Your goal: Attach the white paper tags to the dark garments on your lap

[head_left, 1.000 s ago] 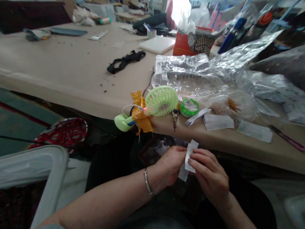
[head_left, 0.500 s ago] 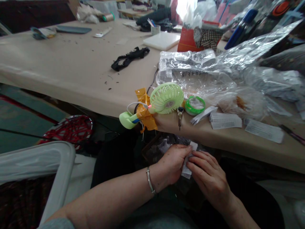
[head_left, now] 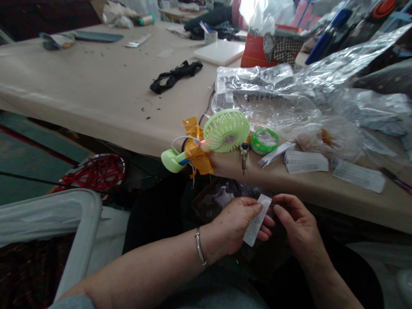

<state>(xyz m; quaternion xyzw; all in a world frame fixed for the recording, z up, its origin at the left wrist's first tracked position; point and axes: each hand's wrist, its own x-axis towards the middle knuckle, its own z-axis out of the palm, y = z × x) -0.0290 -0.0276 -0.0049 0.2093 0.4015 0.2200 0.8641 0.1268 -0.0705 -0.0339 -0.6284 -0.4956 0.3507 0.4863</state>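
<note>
Spreading across the upper view, the desk point(head_left: 96, 86) carries a lime-green handheld fan point(head_left: 227, 131), fixed at the near edge with orange tape point(head_left: 198, 158). In front of that edge, over the lap, the left hand point(head_left: 236, 225) pinches a white printed label point(head_left: 256, 223), thumb on top and fingers behind. The right hand point(head_left: 301, 227) sits just beside the label's upper end, fingers bent; whether it grips anything, I cannot tell. The label is probably light, thin and flexible, easily creased and perhaps a little slippery; its long edges or a corner look the best places to take hold. Half a second ago the right fingers covered much of the label; now they are off it, and more of the printed face shows.
</note>
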